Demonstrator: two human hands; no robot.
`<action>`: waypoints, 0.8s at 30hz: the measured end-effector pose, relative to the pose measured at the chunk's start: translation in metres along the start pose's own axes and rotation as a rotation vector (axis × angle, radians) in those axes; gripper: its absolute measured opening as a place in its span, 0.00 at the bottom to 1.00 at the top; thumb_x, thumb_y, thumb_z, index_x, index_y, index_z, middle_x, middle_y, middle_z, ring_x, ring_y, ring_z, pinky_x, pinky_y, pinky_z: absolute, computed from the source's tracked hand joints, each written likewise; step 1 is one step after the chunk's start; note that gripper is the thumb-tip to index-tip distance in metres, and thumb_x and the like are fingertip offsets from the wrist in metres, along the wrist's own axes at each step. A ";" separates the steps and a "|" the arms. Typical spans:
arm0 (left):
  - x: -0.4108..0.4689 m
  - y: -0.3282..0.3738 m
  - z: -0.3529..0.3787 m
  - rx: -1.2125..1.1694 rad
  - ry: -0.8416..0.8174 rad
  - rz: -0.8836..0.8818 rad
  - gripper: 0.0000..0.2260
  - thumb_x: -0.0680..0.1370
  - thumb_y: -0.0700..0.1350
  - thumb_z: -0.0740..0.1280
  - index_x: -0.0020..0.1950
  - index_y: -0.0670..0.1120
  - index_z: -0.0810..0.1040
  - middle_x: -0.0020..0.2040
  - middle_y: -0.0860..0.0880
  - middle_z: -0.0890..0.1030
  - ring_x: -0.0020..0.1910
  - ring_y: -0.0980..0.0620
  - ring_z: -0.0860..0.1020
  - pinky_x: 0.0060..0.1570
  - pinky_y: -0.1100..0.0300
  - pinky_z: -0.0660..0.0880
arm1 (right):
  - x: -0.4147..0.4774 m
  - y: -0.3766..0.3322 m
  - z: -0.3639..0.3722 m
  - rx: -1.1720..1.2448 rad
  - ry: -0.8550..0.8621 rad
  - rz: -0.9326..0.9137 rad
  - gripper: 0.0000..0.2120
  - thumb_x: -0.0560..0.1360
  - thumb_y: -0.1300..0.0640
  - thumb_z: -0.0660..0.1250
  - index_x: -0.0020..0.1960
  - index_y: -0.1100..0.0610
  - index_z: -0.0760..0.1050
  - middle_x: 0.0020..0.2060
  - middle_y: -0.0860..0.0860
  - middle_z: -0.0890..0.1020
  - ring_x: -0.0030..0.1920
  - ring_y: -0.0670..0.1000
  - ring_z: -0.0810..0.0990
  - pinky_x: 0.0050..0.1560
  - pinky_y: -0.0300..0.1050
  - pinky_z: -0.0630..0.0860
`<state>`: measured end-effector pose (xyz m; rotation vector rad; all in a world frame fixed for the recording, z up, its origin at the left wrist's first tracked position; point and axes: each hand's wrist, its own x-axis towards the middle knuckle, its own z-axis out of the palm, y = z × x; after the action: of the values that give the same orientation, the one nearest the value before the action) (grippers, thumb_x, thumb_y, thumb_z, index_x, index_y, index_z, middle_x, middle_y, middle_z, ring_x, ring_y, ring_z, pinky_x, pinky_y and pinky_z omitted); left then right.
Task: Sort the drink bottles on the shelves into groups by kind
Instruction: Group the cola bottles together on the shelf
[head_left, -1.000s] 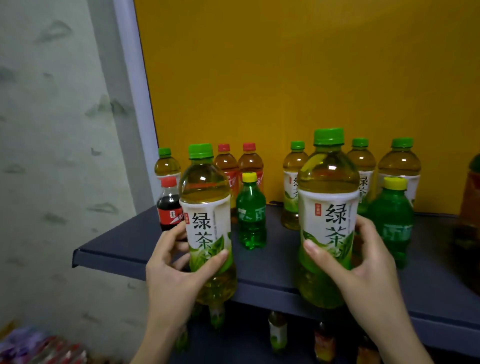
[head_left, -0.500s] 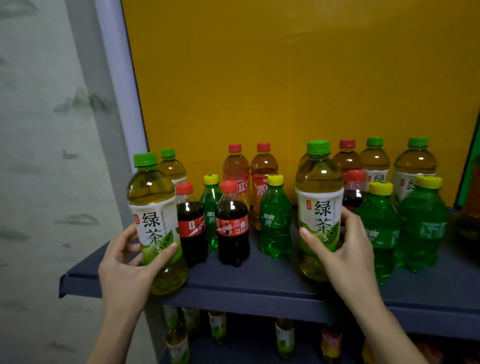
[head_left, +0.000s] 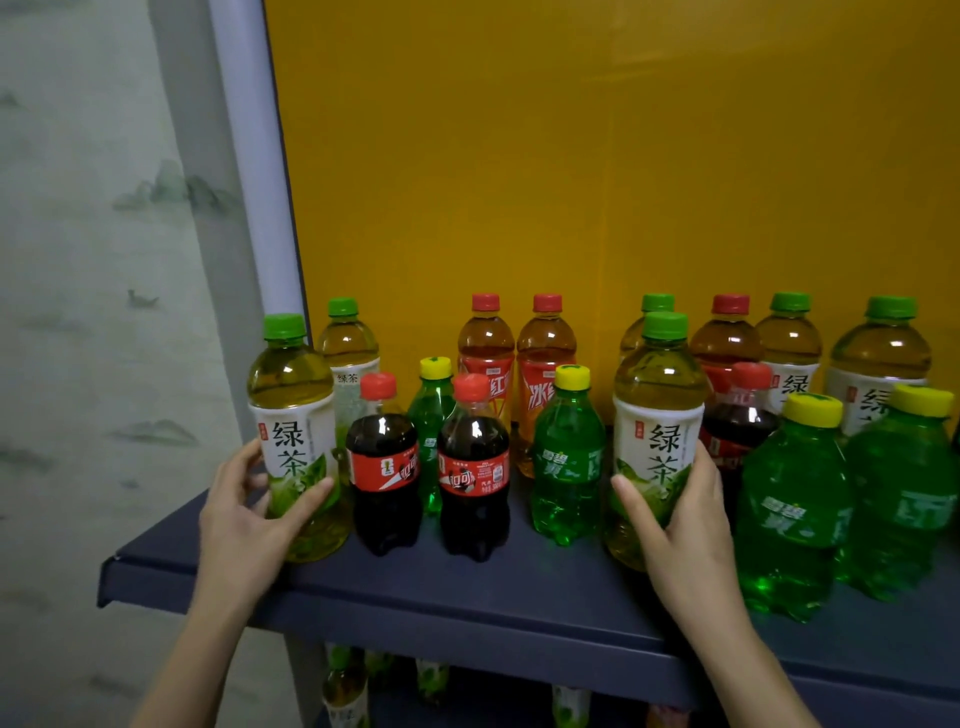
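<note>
At the front edge of the dark blue shelf (head_left: 467, 597), the fingers (head_left: 247, 460) of the left hand (head_left: 244, 519) curl round the lower label of a tall clear plastic green-tea bottle with a green cap (head_left: 292, 410), thumb across its near face. The fingers (head_left: 704, 470) of the right hand (head_left: 680, 535) wrap a second green-capped green-tea bottle (head_left: 658, 410) the same way. Both bottles stand upright with their bases down at the shelf surface, one near the left corner, the other toward the middle.

Between them stand two small dark cola bottles with red caps and red labels (head_left: 384, 467) (head_left: 472, 470). A small green plastic soda bottle with a yellow cap (head_left: 569, 467) stands just beside the right-hand one. Two larger-looking green soda bottles (head_left: 795, 509) crowd in right of the right hand. Along the yellow back panel (head_left: 571, 156) taller tea bottles line up, some green-capped, some red-capped (head_left: 485, 348). More bottles (head_left: 345, 686) show dimly on a level below.
</note>
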<state>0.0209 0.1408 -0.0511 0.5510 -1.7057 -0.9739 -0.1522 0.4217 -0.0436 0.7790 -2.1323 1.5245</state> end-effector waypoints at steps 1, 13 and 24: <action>0.003 -0.001 0.000 0.033 -0.006 -0.004 0.30 0.66 0.41 0.75 0.66 0.44 0.69 0.61 0.44 0.74 0.58 0.49 0.74 0.54 0.55 0.76 | 0.001 0.001 0.001 0.001 -0.007 -0.002 0.33 0.73 0.52 0.67 0.72 0.58 0.57 0.61 0.53 0.70 0.56 0.45 0.68 0.52 0.42 0.67; -0.017 0.011 -0.004 0.228 0.191 0.182 0.27 0.71 0.47 0.72 0.67 0.41 0.68 0.62 0.42 0.71 0.62 0.46 0.71 0.63 0.53 0.69 | -0.046 -0.019 -0.004 -0.169 -0.033 -0.154 0.38 0.75 0.54 0.64 0.76 0.55 0.44 0.76 0.47 0.47 0.75 0.45 0.48 0.72 0.41 0.50; -0.034 0.030 0.038 0.148 -0.215 0.250 0.33 0.71 0.49 0.72 0.71 0.46 0.60 0.64 0.55 0.66 0.63 0.58 0.67 0.61 0.63 0.65 | -0.032 -0.073 0.080 0.093 -0.303 -0.028 0.42 0.74 0.52 0.67 0.76 0.52 0.41 0.73 0.44 0.55 0.69 0.37 0.52 0.66 0.31 0.52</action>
<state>0.0001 0.1960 -0.0496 0.3252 -1.9964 -0.7524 -0.0809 0.3340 -0.0363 1.1308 -2.2604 1.5846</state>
